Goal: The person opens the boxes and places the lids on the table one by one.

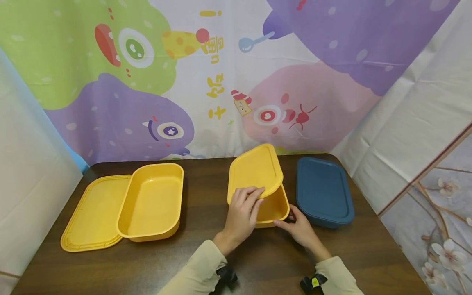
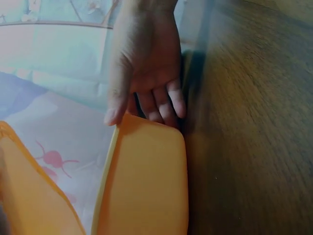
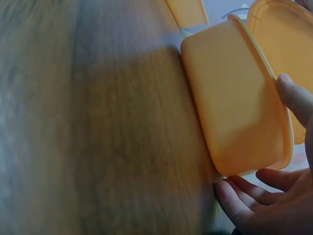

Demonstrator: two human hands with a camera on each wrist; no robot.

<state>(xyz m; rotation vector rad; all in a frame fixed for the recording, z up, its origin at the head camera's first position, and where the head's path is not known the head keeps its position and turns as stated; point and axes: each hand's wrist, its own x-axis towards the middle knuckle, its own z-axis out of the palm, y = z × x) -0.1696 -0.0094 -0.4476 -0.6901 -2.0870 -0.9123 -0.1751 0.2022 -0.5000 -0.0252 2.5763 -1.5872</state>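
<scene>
My left hand (image 1: 241, 213) pinches the near edge of a yellow lid (image 1: 254, 170), which tilts over a yellow food container (image 1: 271, 209). The lid covers the container's far part, and its near part shows open. At the container's near right corner my right hand (image 1: 300, 231) grips it, the thumb on the rim and the fingers round the side. In the right wrist view the container (image 3: 239, 98) stands on the table below the raised lid (image 3: 281, 44). The left wrist view shows the right hand (image 2: 146, 63) at the container's corner (image 2: 146, 171).
A blue lidded container (image 1: 324, 190) stands just right of the right hand. On the left, an open yellow container (image 1: 153, 205) partly overlaps another yellow lid (image 1: 94, 215) on the brown table (image 1: 206, 180). A cartoon-printed cloth (image 1: 221, 135) hangs behind the table.
</scene>
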